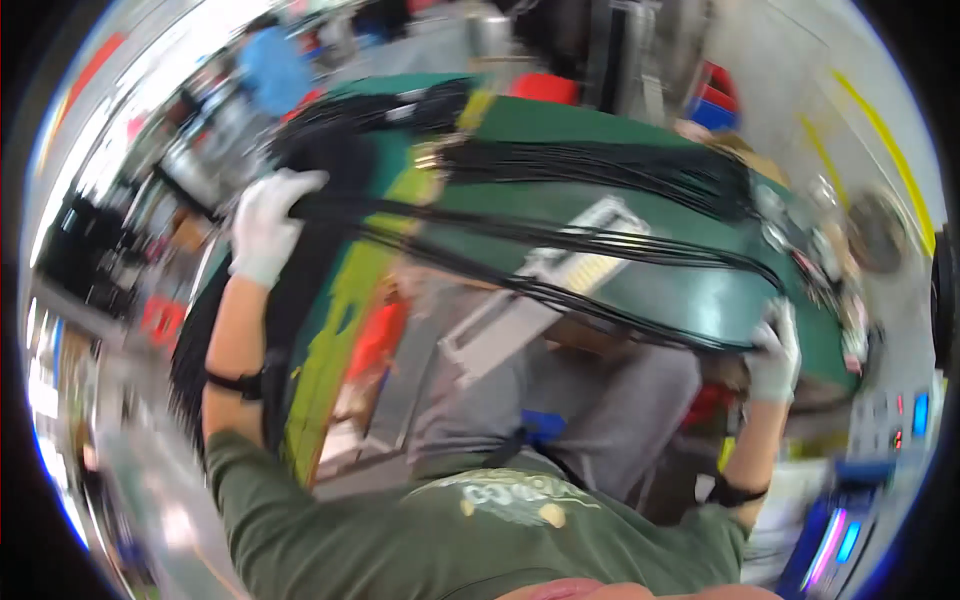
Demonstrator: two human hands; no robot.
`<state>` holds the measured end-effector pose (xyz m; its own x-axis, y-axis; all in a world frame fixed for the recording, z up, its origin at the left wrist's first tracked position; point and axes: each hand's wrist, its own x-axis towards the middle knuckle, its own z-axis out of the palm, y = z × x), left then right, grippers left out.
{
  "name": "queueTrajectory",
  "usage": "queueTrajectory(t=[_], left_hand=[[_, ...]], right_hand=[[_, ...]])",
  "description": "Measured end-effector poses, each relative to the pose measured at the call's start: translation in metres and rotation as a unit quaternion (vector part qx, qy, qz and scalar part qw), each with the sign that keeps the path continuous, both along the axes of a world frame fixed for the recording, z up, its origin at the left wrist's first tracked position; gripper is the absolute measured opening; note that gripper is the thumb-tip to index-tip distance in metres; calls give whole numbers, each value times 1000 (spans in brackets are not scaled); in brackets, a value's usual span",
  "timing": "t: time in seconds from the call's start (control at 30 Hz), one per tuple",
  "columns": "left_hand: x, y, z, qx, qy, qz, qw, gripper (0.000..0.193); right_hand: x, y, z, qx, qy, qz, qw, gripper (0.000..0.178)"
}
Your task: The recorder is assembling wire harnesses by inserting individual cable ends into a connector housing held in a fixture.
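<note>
My left hand (266, 230) wears a white glove and grips a thick bundle of thin black cables (560, 245) near its left end. My right hand (775, 350), also gloved, holds the same bundle at its right end by the near edge of a green table (690, 295). The cables stretch between both hands across the table. More black cables (610, 160) lie spread over the far part of the table, and a loose length hangs down past my left forearm. A black strap sits on each wrist. The picture is blurred.
A pale flat rectangular piece (585, 262) lies on the table under the cables. A yellow-green strip (335, 330) runs along the table's left edge. Small parts clutter the right end (810, 240). A machine panel with lit buttons (900, 425) stands at right. Red bins (545, 88) sit beyond.
</note>
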<state>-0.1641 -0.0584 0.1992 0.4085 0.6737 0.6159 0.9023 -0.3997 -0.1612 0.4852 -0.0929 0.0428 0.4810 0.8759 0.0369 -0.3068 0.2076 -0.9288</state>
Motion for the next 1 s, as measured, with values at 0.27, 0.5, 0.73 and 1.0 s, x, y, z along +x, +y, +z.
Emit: queueTrajectory(t=[0.27, 0.5, 0.73, 1.0], left_hand=[[168, 77, -95, -178, 22, -159, 971, 22], [298, 126, -167, -262, 42, -155, 952, 11], [325, 109, -156, -243, 66, -192, 949, 32], [270, 90, -146, -41, -5, -204, 978, 54]], right_hand=[[180, 39, -48, -91, 152, -97, 979, 31], [108, 45, -24, -155, -619, -295, 711, 68], [-101, 59, -12, 151, -766, -11, 625, 79], [-86, 98, -54, 20, -730, 56, 681, 24]])
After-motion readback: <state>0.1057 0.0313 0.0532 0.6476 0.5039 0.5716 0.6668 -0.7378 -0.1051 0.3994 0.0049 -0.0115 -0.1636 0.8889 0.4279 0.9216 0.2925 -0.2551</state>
